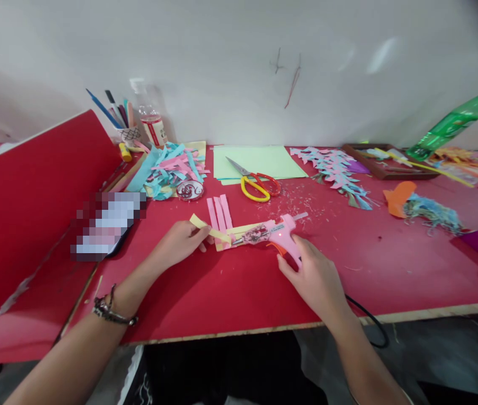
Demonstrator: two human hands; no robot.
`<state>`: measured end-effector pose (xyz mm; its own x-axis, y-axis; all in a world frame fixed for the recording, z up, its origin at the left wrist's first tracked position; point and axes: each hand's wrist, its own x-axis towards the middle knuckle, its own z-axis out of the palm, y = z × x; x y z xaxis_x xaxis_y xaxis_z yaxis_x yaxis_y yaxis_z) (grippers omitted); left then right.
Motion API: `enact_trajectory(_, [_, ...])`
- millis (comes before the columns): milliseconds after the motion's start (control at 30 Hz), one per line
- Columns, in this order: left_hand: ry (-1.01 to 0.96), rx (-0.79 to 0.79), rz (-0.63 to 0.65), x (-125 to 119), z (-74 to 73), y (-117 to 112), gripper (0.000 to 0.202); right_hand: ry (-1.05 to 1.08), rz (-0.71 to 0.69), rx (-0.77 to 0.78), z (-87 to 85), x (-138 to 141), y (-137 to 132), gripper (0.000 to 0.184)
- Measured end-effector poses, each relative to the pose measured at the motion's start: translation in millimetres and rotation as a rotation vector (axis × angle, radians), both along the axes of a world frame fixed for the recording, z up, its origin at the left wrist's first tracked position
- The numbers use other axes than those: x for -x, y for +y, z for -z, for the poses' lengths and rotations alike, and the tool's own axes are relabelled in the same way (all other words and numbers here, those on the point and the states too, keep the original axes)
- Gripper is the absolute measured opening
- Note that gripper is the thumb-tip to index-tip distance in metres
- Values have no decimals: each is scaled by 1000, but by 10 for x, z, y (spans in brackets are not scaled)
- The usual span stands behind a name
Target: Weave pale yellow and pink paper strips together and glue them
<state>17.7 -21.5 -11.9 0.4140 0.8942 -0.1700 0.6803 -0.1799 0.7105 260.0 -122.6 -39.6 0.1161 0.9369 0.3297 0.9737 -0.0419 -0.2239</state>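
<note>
My left hand pinches a yellow paper strip at the middle of the red table. Beside it lie pink paper strips and another yellow strip. My right hand is wrapped round the handle of a pink glue gun, whose nozzle points left at the strips. A black cord runs from the gun off the table's front edge.
Yellow and red scissors lie on light green paper sheets. A pile of blue and pink cuttings, a pen cup, a bottle, a phone, a tilted green bottle, a wooden tray.
</note>
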Motion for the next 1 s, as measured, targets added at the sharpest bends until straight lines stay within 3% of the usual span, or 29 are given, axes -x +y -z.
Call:
enact_trajectory(200, [-29, -39, 16, 19, 36, -3, 45, 90, 76, -13, -29, -58, -7, 54])
enact_trajectory(367, [-64, -120, 17, 1, 30, -7, 41, 302, 174, 93, -97, -136, -8, 58])
enact_trajectory(500, [-32, -192, -27, -28, 24, -4, 45, 454, 174, 120, -114, -163, -10, 57])
enact_trajectory(667, [-62, -423, 304, -59, 45, -47, 34, 485, 236, 102, -141, -280, -15, 55])
enact_trajectory(733, [31, -487, 406, -59, 84, -66, 44, 454, 317, 78, -153, -415, -13, 54])
enact_trajectory(833, [232, -510, 523, -52, 145, -86, 60, 352, 432, 59, -140, -670, -10, 52])
enact_trajectory(1000, [414, -486, 603, -18, 121, -202, 64, 242, 554, 111, -60, -928, -18, 55])
